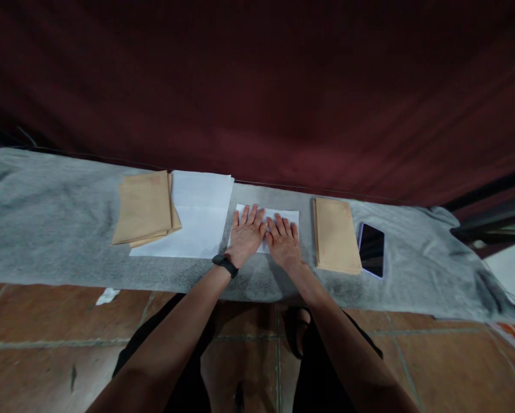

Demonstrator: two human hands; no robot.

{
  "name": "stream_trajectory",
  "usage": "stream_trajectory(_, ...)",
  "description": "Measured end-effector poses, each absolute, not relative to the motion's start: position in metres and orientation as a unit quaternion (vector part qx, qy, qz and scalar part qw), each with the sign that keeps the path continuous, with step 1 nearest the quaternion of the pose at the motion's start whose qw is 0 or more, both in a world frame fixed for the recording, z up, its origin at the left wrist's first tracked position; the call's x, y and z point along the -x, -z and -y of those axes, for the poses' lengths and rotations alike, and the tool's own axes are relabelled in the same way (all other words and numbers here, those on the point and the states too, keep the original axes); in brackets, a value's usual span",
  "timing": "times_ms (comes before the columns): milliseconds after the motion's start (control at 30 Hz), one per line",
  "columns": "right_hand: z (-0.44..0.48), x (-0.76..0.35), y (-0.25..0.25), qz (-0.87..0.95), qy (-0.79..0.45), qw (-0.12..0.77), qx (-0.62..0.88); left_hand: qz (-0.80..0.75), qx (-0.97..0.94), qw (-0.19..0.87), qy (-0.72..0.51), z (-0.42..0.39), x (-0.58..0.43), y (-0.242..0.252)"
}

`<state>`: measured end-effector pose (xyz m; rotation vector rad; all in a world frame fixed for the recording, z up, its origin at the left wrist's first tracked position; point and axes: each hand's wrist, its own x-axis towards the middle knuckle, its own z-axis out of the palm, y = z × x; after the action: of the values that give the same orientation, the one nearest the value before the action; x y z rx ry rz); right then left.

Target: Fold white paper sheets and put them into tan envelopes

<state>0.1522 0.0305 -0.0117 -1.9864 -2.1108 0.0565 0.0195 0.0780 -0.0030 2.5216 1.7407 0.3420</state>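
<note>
Tabletop (46, 223) w/ grey cloth cover, seen from the person's head. Writing: reddish print showed nr. the top R corner of the L brown envelopes (143, 209) and likewise on the R brown envelopes (337, 235); both too small to read. No brand could be made out on the phone (372, 250), dark screen up, just R of the latter. Pose: both forearms reached in over the near edge, converging fwd. L hand (247, 232), dark wristband (225, 265) at its wrist, and R hand (284, 241) lay palm-down, flat, fingers spread toward the far edge, thumbs close tog.; neither gripped anything. Beneath them: small white sheet (263, 247), approx. midway btwn. near and far edges. Larger white sheets (199, 215) lay to its L, partly under the L envelopes, reaching the far edge.
</note>
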Motion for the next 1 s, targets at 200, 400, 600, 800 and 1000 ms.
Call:
stream_trajectory(200,-0.031,-0.157,0.014,0.717,-0.005,0.14,0.683,-0.584,-0.803,0.024,-0.119,-0.082,-0.021,0.002)
stream_trajectory(400,-0.034,-0.167,0.015,0.691,0.0,0.137,0.709,-0.588,-0.799,0.014,-0.124,-0.083,-0.02,0.006)
stream_trajectory(600,-0.036,-0.168,0.013,0.679,0.002,0.138,0.721,-0.597,-0.794,0.028,-0.113,-0.083,-0.02,0.006)
stream_trajectory(800,-0.038,-0.167,0.008,0.638,0.006,0.15,0.755,-0.593,-0.797,0.022,-0.111,-0.082,-0.019,0.006)
stream_trajectory(1000,-0.045,-0.162,-0.006,0.683,-0.027,0.178,0.708,-0.578,-0.808,0.021,-0.115,-0.08,-0.019,0.003)
